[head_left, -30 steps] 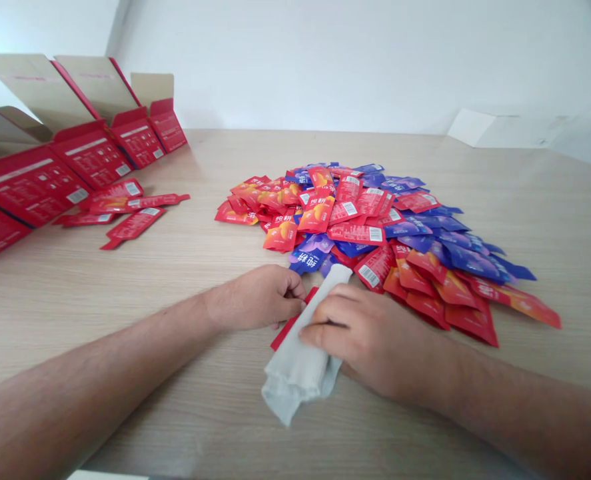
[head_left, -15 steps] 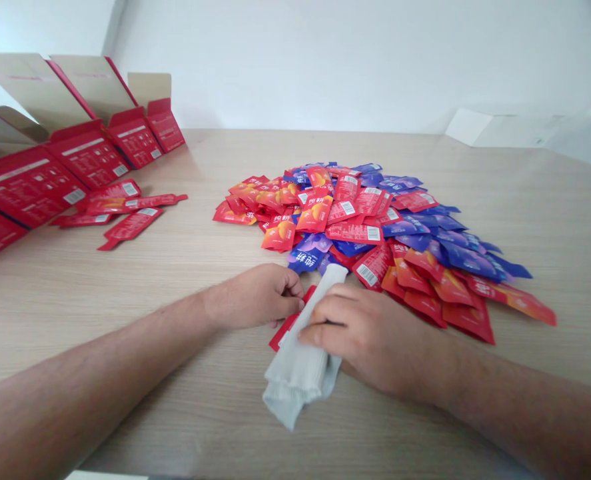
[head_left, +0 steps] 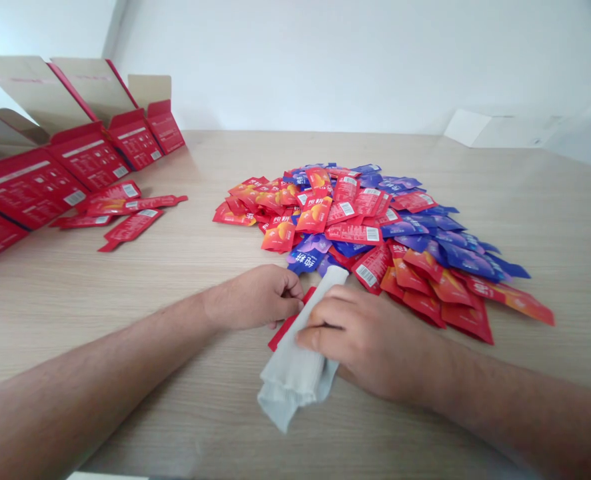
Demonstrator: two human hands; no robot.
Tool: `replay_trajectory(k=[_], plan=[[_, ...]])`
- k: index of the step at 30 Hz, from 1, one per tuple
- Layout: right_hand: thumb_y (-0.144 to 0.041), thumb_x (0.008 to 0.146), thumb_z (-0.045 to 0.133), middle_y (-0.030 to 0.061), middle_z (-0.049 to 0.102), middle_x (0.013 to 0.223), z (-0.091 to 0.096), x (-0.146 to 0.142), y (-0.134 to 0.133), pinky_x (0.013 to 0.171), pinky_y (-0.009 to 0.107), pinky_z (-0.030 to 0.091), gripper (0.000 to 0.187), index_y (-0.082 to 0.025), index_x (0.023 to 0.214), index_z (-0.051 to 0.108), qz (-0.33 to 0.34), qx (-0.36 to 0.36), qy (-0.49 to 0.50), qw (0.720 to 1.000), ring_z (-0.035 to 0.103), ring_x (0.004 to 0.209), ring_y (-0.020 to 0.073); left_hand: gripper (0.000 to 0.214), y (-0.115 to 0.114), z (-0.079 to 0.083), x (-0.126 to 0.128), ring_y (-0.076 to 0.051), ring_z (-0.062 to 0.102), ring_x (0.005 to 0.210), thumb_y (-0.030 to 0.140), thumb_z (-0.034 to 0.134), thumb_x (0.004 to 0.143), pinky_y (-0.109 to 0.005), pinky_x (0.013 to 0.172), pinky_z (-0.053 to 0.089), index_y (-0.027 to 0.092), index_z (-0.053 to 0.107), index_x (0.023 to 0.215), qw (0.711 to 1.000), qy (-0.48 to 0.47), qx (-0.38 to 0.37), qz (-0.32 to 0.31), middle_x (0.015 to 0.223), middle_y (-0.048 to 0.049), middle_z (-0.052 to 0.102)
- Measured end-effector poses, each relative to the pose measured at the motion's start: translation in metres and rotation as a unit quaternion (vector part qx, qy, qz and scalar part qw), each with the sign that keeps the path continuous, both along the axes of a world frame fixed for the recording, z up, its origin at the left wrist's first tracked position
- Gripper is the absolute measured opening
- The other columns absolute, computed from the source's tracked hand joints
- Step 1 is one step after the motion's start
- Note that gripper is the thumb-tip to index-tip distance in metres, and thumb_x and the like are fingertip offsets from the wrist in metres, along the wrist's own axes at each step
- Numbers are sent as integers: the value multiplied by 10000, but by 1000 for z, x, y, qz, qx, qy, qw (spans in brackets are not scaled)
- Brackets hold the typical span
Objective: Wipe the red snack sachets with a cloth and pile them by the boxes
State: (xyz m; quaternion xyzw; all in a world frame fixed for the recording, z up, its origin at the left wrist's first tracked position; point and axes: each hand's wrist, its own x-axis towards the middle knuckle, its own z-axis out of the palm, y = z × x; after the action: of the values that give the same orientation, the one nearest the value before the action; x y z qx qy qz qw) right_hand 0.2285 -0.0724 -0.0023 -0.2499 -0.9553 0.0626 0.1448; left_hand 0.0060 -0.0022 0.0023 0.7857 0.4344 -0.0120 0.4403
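My left hand (head_left: 258, 297) is closed, its fingertips pinching the edge of a red sachet (head_left: 286, 327) that lies flat on the wooden table (head_left: 185, 280). My right hand (head_left: 370, 340) is closed on a folded pale grey cloth (head_left: 295, 373) and presses it over that sachet, so most of the sachet is hidden. Just beyond both hands spreads a big pile of red, orange and blue sachets (head_left: 375, 233).
Several open red cartons (head_left: 90, 153) stand at the far left, with a few loose red sachets (head_left: 130, 213) lying in front of them. A flat white box (head_left: 495, 130) sits at the back right by the wall.
The cloth under my right hand has slid a little toward me and to the left. My left hand keeps its pinch in the same spot.
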Motion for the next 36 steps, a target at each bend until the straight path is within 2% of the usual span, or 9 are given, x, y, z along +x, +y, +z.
replay_trajectory(k=[3,8,11,13,17,22,27,33,36], plan=[[-224,1028,568,66,708,1042,1,0,0,934,411,493,196,-205,1146,724,29,-6,-6,1000,596,1039,239,143,1,0,-1,-122,570,547,331,549,840,-211,482,388,225,642,818,1000,1,8,-5,596,54,619],[-170,987,599,85,691,1055,0,1,1,875,406,508,200,-180,1144,722,-36,6,13,999,581,1002,253,137,-1,-2,-2,-127,602,566,327,551,837,-210,489,403,223,641,847,1000,-6,-8,9,617,55,627],[-224,1037,551,67,704,1049,2,0,0,940,417,493,198,-198,1137,720,20,-7,-16,1000,590,1031,242,137,1,-4,-2,-118,567,537,337,553,841,-208,476,387,225,629,820,1000,-7,-9,1,587,61,610],[-220,1036,555,65,706,1048,1,0,0,956,413,487,192,-198,1129,722,29,-8,-13,999,592,1034,234,142,1,-5,-3,-119,554,530,339,546,843,-211,473,380,226,629,819,1000,-7,-9,-1,578,61,606],[-174,993,597,88,690,1051,-2,2,1,884,405,501,199,-175,1146,724,-33,7,19,999,581,1006,252,142,1,-6,-3,-129,578,552,322,539,830,-219,486,386,227,644,851,1000,-6,-14,6,604,55,623],[-244,1050,533,55,705,1064,2,0,0,967,425,475,224,-215,1183,712,38,-10,-24,999,589,1058,243,152,3,-4,-2,-127,563,547,348,549,831,-221,488,380,226,640,829,1000,1,-17,0,590,58,611],[-191,991,610,80,685,1066,-3,1,2,898,409,496,217,-183,1181,715,-29,5,10,1000,577,1019,256,145,1,-7,-4,-126,577,548,327,550,822,-224,488,373,225,645,861,1000,-1,-24,9,613,57,625],[-222,1034,554,61,699,1048,2,0,0,971,422,477,209,-204,1160,720,29,-13,-24,999,584,1039,243,140,2,-5,-3,-125,560,547,340,547,840,-218,484,378,229,632,830,1000,-3,-14,-2,591,61,607],[-178,987,608,80,688,1058,1,1,1,918,412,492,211,-182,1166,719,-16,1,1,1000,576,1017,254,133,2,-5,-3,-122,563,544,321,545,837,-218,484,374,224,636,841,1000,0,-14,1,596,60,612]])
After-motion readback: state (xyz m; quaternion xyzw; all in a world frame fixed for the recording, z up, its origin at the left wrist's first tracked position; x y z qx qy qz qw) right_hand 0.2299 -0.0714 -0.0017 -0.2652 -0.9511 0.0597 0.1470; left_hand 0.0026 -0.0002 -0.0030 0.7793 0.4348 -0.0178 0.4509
